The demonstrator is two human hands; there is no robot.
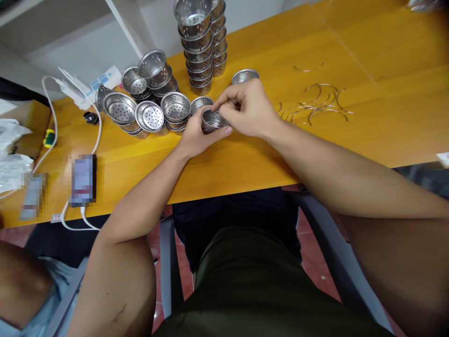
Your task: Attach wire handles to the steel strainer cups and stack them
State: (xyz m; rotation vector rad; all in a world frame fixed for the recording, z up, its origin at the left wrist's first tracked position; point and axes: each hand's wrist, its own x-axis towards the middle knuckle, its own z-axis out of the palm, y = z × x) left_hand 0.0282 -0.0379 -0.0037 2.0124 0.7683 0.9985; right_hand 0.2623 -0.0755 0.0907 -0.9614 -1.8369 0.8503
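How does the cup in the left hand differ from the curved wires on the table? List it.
The cup is a round, perforated vessel; the curved wires are thin, open arcs. The left hand holds the cup, while the curved wires lie scattered on the table. Both look shiny and metallic.

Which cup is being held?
The cup in the left hand, with the right hand at its rim; neither hand grips the others.

Phone plugged into a white cable, orange table, power strip, crumpled plastic, grey chair
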